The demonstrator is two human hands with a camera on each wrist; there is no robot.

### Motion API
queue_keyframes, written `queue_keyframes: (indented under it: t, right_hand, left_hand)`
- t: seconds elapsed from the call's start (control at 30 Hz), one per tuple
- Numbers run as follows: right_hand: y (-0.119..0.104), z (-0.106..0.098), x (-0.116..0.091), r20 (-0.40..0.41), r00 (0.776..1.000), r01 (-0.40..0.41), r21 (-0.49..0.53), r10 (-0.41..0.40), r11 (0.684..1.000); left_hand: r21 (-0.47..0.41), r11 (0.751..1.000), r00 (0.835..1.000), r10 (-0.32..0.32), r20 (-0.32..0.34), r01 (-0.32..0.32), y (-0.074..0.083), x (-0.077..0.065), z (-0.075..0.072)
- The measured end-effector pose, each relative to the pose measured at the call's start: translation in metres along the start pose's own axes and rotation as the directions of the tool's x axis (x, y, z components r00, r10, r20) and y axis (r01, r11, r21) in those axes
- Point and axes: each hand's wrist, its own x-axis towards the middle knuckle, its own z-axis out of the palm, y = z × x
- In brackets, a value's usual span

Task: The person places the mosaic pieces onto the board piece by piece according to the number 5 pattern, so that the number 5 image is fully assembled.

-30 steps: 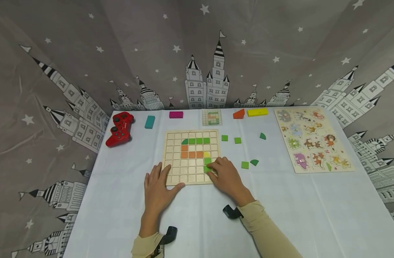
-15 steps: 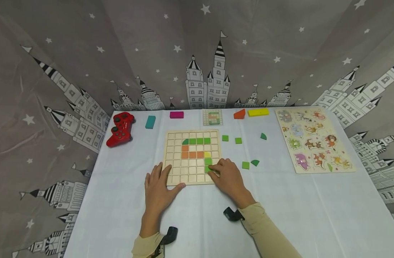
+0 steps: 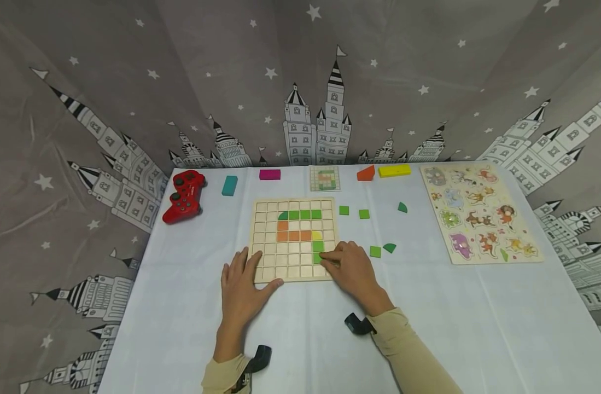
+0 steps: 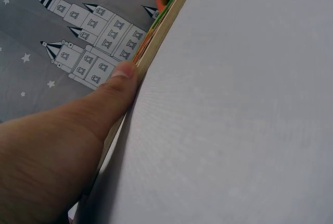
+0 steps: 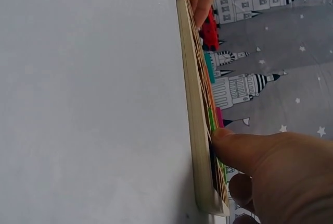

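A wooden grid board [image 3: 282, 273] lies on the table, bearing green, orange and yellow tiles in several cells. My left hand [image 3: 241, 290] rests at its lower left corner with fingers spread. The left thumb [image 4: 118, 81] lies on the front edge in the left wrist view. At the board's right side my right hand [image 3: 351, 271] pinches the right edge of a green square tile [image 3: 317, 258], the lowest in the right-hand column. Its thumb [image 5: 244, 148] touches the green tile [image 5: 211, 119] in the right wrist view; the index fingertip is hidden there.
Loose green squares [image 3: 375, 251] and dark green quarter-circles [image 3: 389, 248] lie right of the board. Behind it is a pattern card [image 3: 325, 179], with coloured blocks [image 3: 394, 171] along the back edge. A red game controller [image 3: 184, 197] lies left, an animal puzzle [image 3: 479, 216] right.
My right hand has shifted slightly to the right, and more of the lowest green tile shows. The left hand has kept its place on the board.
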Motion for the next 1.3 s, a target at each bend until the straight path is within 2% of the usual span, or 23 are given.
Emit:
queue_keyframes:
  t: [0.5, 0.73, 0.87, 1.0, 1.17, 1.3]
  right_hand:
    - [0.006, 0.0, -0.004, 0.012, 1.0, 0.002, 0.032, -0.002, 0.999]
    - [0.017, -0.006, -0.011, -0.019, 1.0, 0.023, 0.029, -0.023, 0.999]
    - [0.031, -0.012, -0.018, -0.052, 0.999, -0.002, 0.053, 0.005, 0.999]
    - [0.052, -0.024, -0.024, -0.112, 0.991, -0.06, 0.08, 0.069, 0.995]
    - [0.086, -0.039, -0.03, -0.198, 0.967, -0.14, 0.123, 0.163, 0.982]
    - [0.108, -0.045, -0.035, -0.209, 0.951, -0.2, 0.144, 0.227, 0.969]
  left_hand:
    - [-0.003, 1.0, 1.0, 0.006, -0.002, -0.006, 0.001, 0.0, 0.001]
    - [0.001, 1.0, 1.0, 0.002, -0.006, -0.002, 0.0, 0.0, 0.002]
    - [0.004, 1.0, 0.999, 0.012, -0.035, -0.012, -0.001, 0.0, 0.003]
    - [0.003, 1.0, 0.998, 0.024, -0.06, -0.024, -0.002, 0.0, 0.004]
    - [-0.001, 1.0, 0.999, 0.01, -0.034, -0.01, -0.001, 0.0, 0.002]
    - [-0.001, 1.0, 1.0, 0.0, -0.009, 0.0, 0.0, 0.0, 0.001]
